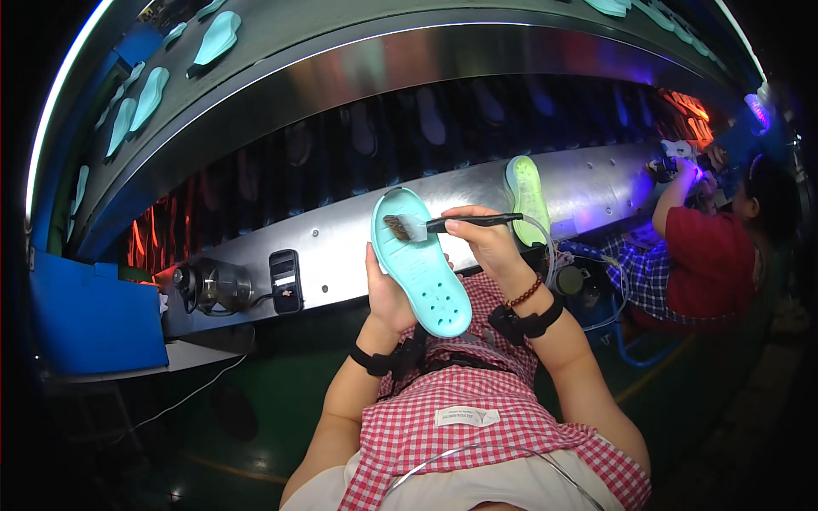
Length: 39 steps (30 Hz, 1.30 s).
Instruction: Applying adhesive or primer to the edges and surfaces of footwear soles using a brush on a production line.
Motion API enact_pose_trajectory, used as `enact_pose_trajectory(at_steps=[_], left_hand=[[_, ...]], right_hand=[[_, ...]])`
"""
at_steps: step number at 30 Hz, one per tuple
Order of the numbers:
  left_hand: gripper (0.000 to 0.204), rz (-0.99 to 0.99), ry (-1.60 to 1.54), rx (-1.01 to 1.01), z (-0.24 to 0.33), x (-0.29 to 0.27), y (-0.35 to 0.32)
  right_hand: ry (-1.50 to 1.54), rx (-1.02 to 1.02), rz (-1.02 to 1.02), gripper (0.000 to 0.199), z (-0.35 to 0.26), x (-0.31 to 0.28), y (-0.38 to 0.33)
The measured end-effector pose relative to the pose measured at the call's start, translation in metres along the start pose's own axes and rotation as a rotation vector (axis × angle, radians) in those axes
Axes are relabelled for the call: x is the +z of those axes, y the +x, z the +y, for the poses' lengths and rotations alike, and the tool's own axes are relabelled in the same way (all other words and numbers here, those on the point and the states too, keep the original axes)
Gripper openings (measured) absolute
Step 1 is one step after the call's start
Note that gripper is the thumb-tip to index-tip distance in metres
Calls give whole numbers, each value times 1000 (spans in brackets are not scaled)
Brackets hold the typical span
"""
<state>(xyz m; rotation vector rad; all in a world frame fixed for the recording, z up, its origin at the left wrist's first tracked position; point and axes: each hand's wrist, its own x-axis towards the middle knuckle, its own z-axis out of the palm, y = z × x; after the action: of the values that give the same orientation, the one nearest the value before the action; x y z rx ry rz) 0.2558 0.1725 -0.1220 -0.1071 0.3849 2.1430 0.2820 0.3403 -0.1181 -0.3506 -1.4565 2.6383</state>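
A turquoise shoe sole (426, 271) with a raised rim and several small holes at its near end is held by my left hand (388, 294), fingers closed round its left edge. My right hand (487, 238) grips the black handle of a brush (399, 228) that has brown bristles and a clear collar. The bristles rest on the inner face of the sole's far part. From the handle's end a thin pale tube (550, 247) curves down to the right. A pale green sole (528, 192) lies on the metal ledge just beyond my right hand.
Along the metal ledge (341, 247) stand a glass pot with a black handle (217, 285) and a black phone-like device (286, 281). Behind runs a dark conveyor carrying soles, with another belt (281, 43) above it. A co-worker (707, 247) in red sits at the right.
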Motion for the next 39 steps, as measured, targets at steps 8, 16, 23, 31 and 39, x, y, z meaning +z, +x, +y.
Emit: enact_pose_trajectory(at_steps=[8, 16, 23, 31, 39], left_hand=[[75, 170, 54, 158, -16, -9, 8], [67, 246, 150, 301, 12, -13, 12], [74, -14, 123, 105, 6, 10, 2], [69, 73, 69, 269, 10, 36, 0], [77, 245, 250, 667, 24, 30, 13]], right_hand=[[-284, -126, -43, 22, -13, 26, 0], [-904, -229, -437, 21, -46, 22, -38], [-447, -77, -208, 19, -71, 32, -33], [-471, -122, -383, 20, -72, 34, -40], [-531, -319, -515, 20, -74, 27, -49]])
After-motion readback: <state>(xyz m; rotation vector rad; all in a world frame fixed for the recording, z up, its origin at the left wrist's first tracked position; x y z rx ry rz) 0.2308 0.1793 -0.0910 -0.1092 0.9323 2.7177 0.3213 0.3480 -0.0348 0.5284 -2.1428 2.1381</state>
